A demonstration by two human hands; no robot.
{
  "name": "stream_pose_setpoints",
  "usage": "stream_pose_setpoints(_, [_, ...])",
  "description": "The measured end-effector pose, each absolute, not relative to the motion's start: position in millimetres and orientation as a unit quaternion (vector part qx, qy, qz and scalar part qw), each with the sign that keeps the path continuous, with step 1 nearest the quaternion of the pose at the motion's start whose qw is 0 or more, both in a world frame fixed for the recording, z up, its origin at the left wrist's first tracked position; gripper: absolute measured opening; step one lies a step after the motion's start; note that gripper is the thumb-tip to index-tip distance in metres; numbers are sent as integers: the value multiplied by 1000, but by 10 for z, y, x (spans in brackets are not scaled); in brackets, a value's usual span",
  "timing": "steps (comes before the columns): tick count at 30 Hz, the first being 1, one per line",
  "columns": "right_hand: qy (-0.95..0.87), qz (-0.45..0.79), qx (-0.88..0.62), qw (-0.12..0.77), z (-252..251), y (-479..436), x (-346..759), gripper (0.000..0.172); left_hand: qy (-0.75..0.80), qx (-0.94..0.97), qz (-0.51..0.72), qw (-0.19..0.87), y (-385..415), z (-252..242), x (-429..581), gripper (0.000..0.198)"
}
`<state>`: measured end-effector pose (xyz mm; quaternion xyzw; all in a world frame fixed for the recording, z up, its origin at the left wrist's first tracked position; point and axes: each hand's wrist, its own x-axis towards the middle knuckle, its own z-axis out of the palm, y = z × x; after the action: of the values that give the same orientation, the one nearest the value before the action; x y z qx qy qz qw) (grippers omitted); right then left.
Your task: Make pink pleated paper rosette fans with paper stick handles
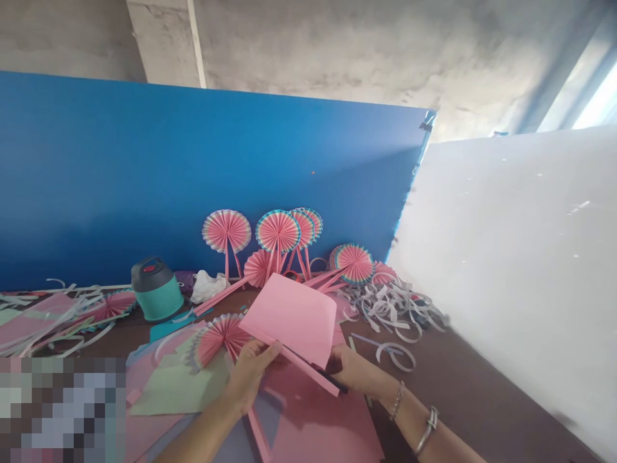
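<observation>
My left hand [256,366] pinches the near edge of a pink sheet of paper [292,312], thumb on top, where a narrow strip is folded along that edge. At the other end of the fold, my right hand [347,370] is closed on dark scissors [330,378]. Their blades lie along the line between the folded strip and the sheet and are partly hidden by the paper. Beneath my hands lie more pink sheets [328,418]. A pleated pink paper fan [224,341] rests just beyond my left hand.
Several round pink fans [278,231] lean on the blue panel [144,161]. A teal, dark-topped container [157,292] stands at the left. Curled paper strips [385,308] pile up at the right by the white wall [520,257]. Pale green paper [183,389] lies at the left front.
</observation>
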<state>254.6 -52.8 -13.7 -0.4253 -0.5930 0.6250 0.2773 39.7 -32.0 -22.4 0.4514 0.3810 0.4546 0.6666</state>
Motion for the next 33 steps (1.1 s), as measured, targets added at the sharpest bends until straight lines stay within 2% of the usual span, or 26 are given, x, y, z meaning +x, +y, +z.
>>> stream_pose_setpoints(3, [-602, 618, -416, 287, -172, -515, 2546, 22, 377, 470, 443, 664, -329, -225, 401, 38])
stream_pose_setpoints(10, [-606, 615, -406, 300, -229, -490, 2575, 36, 381, 474, 438, 662, -329, -225, 386, 39])
stream_pose_setpoints(19, [-602, 608, -403, 326, -231, -497, 2589, 37, 427, 430, 496, 623, -309, -157, 366, 39])
stream_pose_setpoints(24, [-607, 603, -407, 318, -186, -508, 2553, 42, 442, 417, 489, 626, -298, -202, 385, 41])
stream_pose_setpoints(33, [-599, 610, -407, 321, -205, -495, 2533, 38, 449, 423, 475, 628, -291, -234, 406, 45])
